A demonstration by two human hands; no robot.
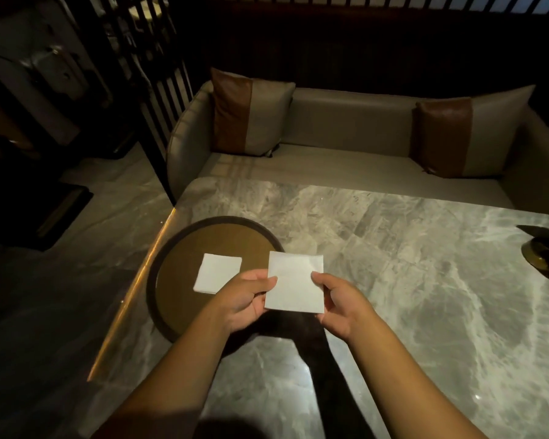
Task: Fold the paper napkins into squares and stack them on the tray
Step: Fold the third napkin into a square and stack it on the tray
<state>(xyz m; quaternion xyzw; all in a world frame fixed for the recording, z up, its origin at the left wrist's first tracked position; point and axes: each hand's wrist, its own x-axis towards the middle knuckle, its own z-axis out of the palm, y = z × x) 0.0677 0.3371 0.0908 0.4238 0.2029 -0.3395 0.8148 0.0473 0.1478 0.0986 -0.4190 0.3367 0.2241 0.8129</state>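
**One square down, a second in hand**

One folded napkin already lies on the round tray, a small white square set a little right of the tray's middle, its layered edges showing at the near corner. A second napkin is held up between both hands, just right of the tray and over its right rim. It looks squared off too, though it reads larger than the one lying down, so I would guess it wants either one more fold or simply placing on top. I can see no supply of unfolded napkins anywhere, so how many remain is beyond me to say.

The left hand pinches the napkin's left edge, thumb on top and fingers curled beneath. The right hand grips the right edge the same way, thumb pressed on the face of the paper.

The paper is thin, matte and soft, with faint creases across it and a slightly lifted far right corner. It will crumple if squeezed. The tray is a flat disc, warm brown inside with a darker raised rim, sitting at the left edge of the table. That top is polished grey marble with pale veins, glossy enough to throw back the light. Beyond it stands a smooth beige sofa with two tan-and-cream cushions.
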